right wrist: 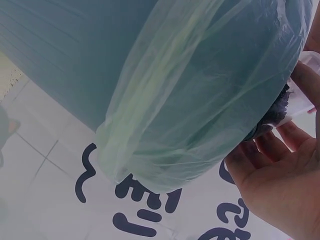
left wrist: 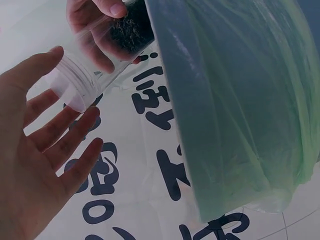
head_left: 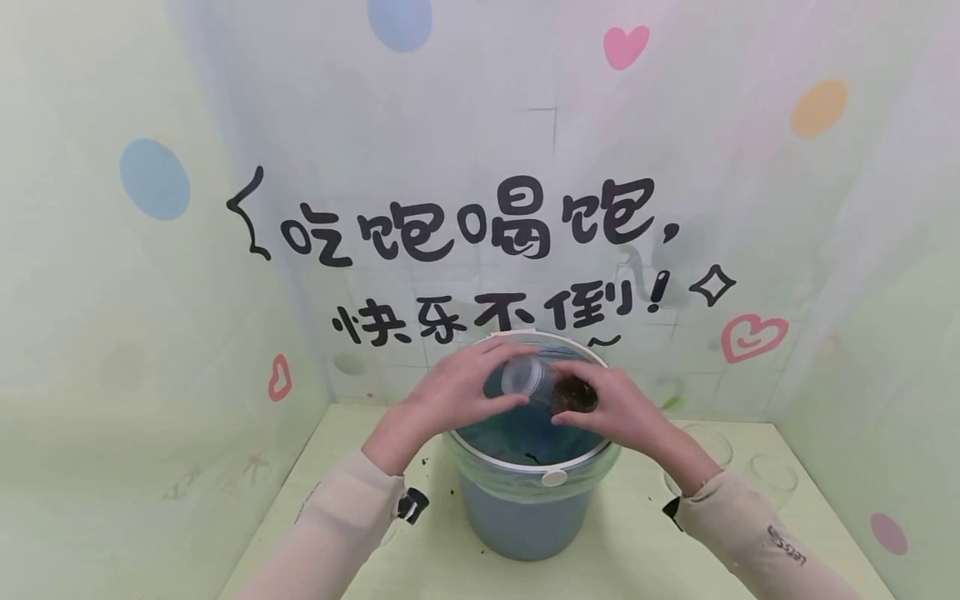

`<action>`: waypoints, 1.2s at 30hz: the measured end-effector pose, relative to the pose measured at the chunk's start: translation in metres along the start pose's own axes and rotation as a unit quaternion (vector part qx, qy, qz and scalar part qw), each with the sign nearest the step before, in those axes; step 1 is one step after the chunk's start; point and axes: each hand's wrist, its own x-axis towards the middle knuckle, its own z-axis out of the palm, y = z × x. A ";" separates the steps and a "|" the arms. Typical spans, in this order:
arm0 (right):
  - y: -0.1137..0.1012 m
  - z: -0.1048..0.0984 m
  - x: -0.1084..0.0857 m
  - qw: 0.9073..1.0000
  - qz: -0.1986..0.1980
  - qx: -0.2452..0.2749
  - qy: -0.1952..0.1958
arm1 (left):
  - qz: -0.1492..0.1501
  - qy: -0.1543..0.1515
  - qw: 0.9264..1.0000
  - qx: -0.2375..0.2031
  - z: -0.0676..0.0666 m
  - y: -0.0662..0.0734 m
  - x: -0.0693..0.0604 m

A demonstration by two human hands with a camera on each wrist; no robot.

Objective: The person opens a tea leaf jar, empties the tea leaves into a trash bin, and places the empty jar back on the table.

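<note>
Over the bucket [head_left: 525,527] a clear plastic jar [head_left: 544,388] lies tilted between both hands. Its pale screw lid [left wrist: 75,85] faces my left hand [head_left: 450,392], whose thumb and fingers curl around the lid's edge. At the other end, my right hand [head_left: 622,408] grips the jar's body, where dark crumbly stuff [head_left: 576,393] is gathered. In the right wrist view, the bag-covered bucket partly hides the jar and the dark stuff [right wrist: 275,112]. A thin green bag [head_left: 487,479] lines the bucket and folds down outside its white rim [head_left: 491,461].
Clear round-edged pieces [head_left: 774,473] lie on the pale table [head_left: 637,550] at the right, partly behind the right forearm. Dark crumbs [head_left: 452,492] dot the table left of the bucket. A printed wall sheet [head_left: 465,125] stands close behind the bucket, and side sheets flank the table.
</note>
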 end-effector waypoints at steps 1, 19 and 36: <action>0.000 0.000 0.000 1.000 0.000 0.002 0.000 | -0.010 0.003 1.000 0.004 0.001 0.000 0.000; -0.001 0.003 -0.002 1.000 0.007 -0.004 -0.008 | 0.092 0.021 0.995 0.016 0.006 -0.008 -0.003; 0.002 0.004 -0.005 1.000 0.003 -0.007 0.005 | -0.032 0.040 0.998 0.044 0.013 -0.003 -0.003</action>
